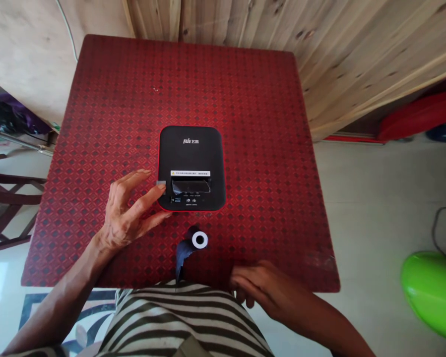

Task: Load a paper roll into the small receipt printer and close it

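A black receipt printer [192, 156] with a red lower rim lies on the red patterned table. A dark strip [191, 186] shows in its slot, under a white warning label. My left hand [128, 210] is spread at the printer's left side, with a fingertip on a small grey tab [161, 186] and the thumb by the front edge. In front of the printer stands a dark paper roll [200, 240] with a white core, its loose tail reaching toward the table edge. Over the front edge, my right hand [258, 285] is blurred, its fingers curled closed; what they hold, if anything, is hidden.
The red table [267, 109] meets a wooden plank wall [237, 22] at the back. On the floor at right is a bright green object [431, 292]. A dark wooden chair [9, 203] stands at left. My striped shirt [178, 322] touches the front edge.
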### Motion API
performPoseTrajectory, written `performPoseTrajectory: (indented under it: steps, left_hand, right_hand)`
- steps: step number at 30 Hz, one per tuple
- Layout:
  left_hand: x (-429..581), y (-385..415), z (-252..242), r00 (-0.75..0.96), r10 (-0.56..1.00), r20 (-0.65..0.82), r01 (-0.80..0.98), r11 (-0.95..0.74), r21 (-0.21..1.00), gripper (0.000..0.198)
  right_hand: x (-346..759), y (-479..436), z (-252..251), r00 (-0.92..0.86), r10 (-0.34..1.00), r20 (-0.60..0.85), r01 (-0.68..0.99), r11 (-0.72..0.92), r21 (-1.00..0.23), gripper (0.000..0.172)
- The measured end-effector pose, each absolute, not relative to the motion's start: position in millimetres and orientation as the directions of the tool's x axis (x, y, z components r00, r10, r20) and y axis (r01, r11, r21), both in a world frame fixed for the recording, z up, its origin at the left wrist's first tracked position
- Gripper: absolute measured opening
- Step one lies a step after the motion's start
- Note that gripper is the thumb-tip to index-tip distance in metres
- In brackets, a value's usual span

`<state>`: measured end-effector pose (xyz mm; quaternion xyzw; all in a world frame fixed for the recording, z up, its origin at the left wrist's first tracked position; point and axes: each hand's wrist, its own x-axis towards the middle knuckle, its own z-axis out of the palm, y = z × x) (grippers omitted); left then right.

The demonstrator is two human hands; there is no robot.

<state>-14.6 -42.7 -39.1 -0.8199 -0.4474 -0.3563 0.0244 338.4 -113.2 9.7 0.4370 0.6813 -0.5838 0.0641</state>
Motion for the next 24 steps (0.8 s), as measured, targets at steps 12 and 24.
performPoseTrajectory:
  steps: [12,24]
  left_hand:
    - [-12,-38,-26,0.309,0.758,0.575,0.702,-0.589,0.4,0.061]
    - [-6,-36,-34,0.294,0.739,0.607,0.683,-0.607,0.408,0.057]
  right_hand:
    - [340,-66,-1,-0.394,0.854,-0.341,0.465,-0.135,-0.875,0.044]
    - [326,-54,16,-0.238,0.967,-0.088,0.513,0.049,-0.857,0.028]
